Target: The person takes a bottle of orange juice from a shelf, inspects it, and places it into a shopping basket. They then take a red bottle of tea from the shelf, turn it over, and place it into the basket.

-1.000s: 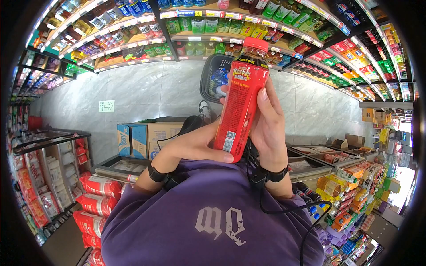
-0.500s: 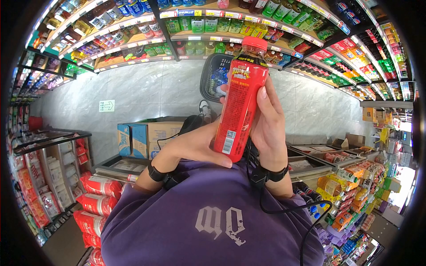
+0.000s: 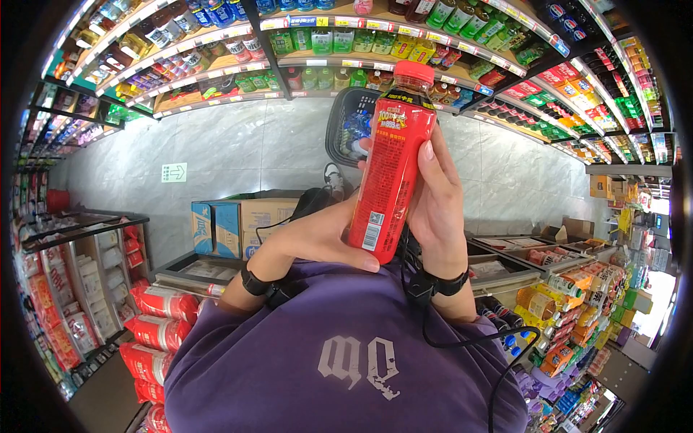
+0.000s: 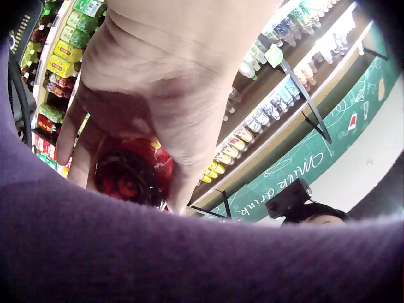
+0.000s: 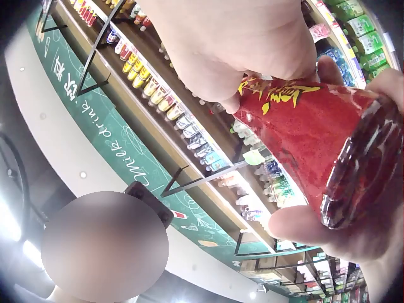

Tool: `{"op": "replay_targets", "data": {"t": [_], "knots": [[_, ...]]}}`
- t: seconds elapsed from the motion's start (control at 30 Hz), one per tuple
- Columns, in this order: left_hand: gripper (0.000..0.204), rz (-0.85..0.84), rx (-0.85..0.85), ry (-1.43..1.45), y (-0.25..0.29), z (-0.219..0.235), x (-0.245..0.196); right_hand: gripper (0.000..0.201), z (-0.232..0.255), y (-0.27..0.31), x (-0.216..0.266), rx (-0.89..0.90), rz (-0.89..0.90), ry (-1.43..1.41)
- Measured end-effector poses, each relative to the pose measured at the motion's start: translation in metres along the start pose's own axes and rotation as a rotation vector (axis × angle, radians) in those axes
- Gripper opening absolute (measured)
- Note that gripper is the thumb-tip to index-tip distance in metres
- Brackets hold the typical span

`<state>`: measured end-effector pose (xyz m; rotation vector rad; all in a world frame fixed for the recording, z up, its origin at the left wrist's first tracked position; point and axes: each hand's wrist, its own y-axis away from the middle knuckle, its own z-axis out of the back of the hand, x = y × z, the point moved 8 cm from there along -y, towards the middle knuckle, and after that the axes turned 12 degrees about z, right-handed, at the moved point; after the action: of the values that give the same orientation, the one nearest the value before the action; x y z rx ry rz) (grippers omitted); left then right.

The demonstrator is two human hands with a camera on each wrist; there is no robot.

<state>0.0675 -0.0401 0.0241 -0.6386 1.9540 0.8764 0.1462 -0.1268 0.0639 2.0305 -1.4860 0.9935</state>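
A red-labelled drink bottle (image 3: 390,173) with a red cap is tilted up in front of the chest, its printed side with the barcode facing the head camera. My left hand (image 3: 325,234) holds it around the base, thumb along the bottom edge. Higher up, the right hand (image 3: 442,206) grips the other side, its thumb along the label and its fingers behind. In the left wrist view the clear dark base of the bottle (image 4: 129,180) sits between thumb and fingers. The right wrist view shows yellow characters on the bottle (image 5: 303,139) and both hands around it.
Behind the bottle, a dark shopping basket (image 3: 338,130) with bottles in it stands on the grey tile floor (image 3: 281,148). Drink shelves (image 3: 375,29) curve across the far side. Cardboard boxes (image 3: 263,216) and red packs (image 3: 162,332) are at left, stacked bottles (image 3: 563,310) at right.
The bottle has turned slightly about its length, showing more side print. The left thumb has slid off the front to the bottom edge; the right hand has hardly moved.
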Motion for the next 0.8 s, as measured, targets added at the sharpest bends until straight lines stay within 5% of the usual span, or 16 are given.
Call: {"op": "replay_targets", "data": {"t": [0.3, 0.43, 0.7, 0.8], "knots": [[0.119, 0.050, 0.047, -0.032, 0.0001, -0.0025, 0.0003, 0.057, -0.0001, -0.0002, -0.0002, 0.008, -0.010, 0.003], [0.100, 0.002, -0.017, -0.012, 0.0001, 0.0019, 0.0017, 0.057, -0.0003, -0.0002, -0.0005, 0.003, -0.010, 0.007], [0.096, 0.001, -0.019, -0.006, -0.0003, 0.0018, 0.0044, 0.056, 0.0007, 0.0003, -0.0011, 0.014, -0.011, 0.009], [0.115, 0.042, 0.050, -0.038, 0.0004, -0.0030, 0.0008, 0.055, 0.0015, 0.0007, -0.0012, 0.005, -0.008, 0.012]]}}
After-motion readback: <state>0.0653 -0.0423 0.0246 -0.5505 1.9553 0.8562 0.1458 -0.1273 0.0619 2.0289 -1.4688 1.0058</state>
